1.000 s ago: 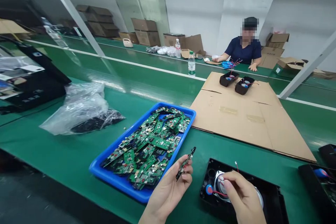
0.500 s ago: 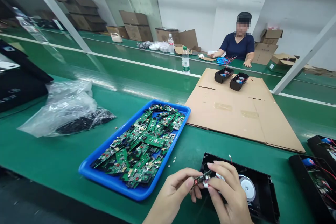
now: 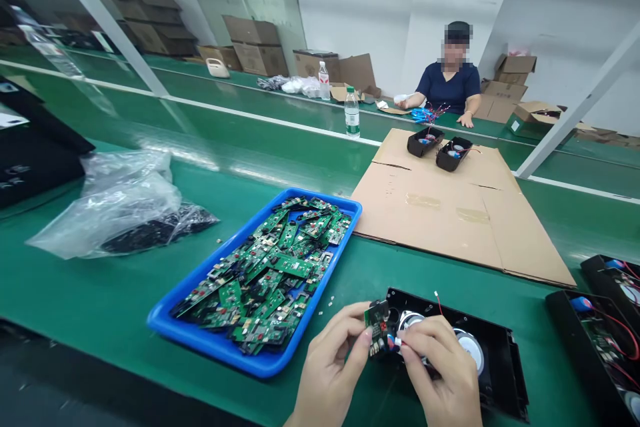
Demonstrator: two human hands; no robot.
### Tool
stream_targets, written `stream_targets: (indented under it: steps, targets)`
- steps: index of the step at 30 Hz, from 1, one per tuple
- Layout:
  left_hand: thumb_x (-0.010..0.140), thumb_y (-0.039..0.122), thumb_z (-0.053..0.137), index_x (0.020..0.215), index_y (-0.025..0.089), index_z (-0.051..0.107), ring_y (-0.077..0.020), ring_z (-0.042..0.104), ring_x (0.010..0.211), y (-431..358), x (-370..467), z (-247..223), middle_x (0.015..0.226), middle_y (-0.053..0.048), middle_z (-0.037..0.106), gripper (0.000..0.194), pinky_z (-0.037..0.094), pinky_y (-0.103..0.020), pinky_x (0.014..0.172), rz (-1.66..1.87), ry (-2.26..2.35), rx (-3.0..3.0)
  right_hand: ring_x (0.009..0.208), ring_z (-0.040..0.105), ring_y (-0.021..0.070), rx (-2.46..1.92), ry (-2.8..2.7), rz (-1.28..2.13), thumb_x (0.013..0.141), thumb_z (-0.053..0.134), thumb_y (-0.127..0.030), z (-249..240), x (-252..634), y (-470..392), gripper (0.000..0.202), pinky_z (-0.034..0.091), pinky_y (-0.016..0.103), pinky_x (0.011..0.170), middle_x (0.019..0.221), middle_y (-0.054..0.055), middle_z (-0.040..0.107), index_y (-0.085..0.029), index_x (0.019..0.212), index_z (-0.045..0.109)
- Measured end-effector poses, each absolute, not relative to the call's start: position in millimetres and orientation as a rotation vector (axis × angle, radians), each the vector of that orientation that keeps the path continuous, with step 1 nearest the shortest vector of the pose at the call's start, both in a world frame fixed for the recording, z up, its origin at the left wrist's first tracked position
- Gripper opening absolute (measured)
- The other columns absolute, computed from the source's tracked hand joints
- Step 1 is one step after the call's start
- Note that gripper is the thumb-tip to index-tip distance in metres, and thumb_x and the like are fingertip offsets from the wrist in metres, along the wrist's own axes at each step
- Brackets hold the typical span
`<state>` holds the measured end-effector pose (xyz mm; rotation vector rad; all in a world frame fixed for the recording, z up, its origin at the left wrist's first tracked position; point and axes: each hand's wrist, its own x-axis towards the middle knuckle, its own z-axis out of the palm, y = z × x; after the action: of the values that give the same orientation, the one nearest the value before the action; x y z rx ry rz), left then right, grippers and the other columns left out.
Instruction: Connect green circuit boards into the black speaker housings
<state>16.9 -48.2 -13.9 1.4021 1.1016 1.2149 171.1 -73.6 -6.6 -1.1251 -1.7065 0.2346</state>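
My left hand [image 3: 336,361] grips a small green circuit board [image 3: 379,329] by its edge, its component side tilted toward me. In my right hand [image 3: 436,365], thumb and fingertips pinch a small white wire connector [image 3: 398,341] close beside the board; whether the two touch I cannot tell. Both hands are over the near left part of a black speaker housing [image 3: 503,373] that lies open on the bench. Two round speakers sit in it, one with a white cone [image 3: 470,351], the other partly behind my right hand. A thin red wire with a white plug [image 3: 437,295] sticks up at its back edge.
A blue tray [image 3: 159,320] heaped with circuit boards stands left of my hands. Flat cardboard [image 3: 440,227] bears two black housings [image 3: 453,155]. More housings [image 3: 575,347] lie right. A plastic bag [image 3: 130,203] is at left. A person [image 3: 450,83] sits across the bench.
My left hand has turned the circuit board so that its face shows more. My right hand has shifted slightly down, still pinching the connector, and the view has moved a little.
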Motion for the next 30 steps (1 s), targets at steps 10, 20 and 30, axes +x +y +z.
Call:
stream_targets:
  steps: [10,20,30]
  targets:
    - [0.079,0.036,0.063,0.063,0.022,0.051,-0.0149,0.063,0.058,-44.9,22.3,-9.2,0.061,0.002,0.063,0.025,0.047,-0.021,0.054,1.033,0.991,1.061,0.069,0.062,0.0148,-1.006,-1.258,1.180,0.085,0.066,-0.029,4.1,192.9,-77.3,0.008,0.052,0.024,0.064,0.073,0.002,0.068,-0.028,0.084,0.073]
    - [0.061,0.040,0.084,0.078,0.020,0.055,-0.0127,0.063,0.059,-35.5,14.9,4.9,0.067,0.002,0.069,0.039,0.046,-0.020,0.054,0.773,0.747,0.522,0.068,0.067,0.0170,-0.834,-1.152,1.272,0.093,0.053,-0.041,6.2,199.3,-74.0,0.027,0.057,0.031,0.069,0.071,0.006,0.070,-0.024,0.105,0.070]
    - [0.060,0.036,0.086,0.096,0.014,0.068,-0.0112,0.064,0.059,-35.2,12.3,0.6,0.074,-0.004,0.071,0.046,0.049,-0.018,0.052,0.753,0.653,0.443,0.046,0.059,0.0116,-0.929,-0.759,1.283,0.086,0.065,-0.036,-12.2,192.9,-74.4,0.015,0.052,0.025,0.054,0.067,0.001,0.068,-0.021,0.082,0.064]
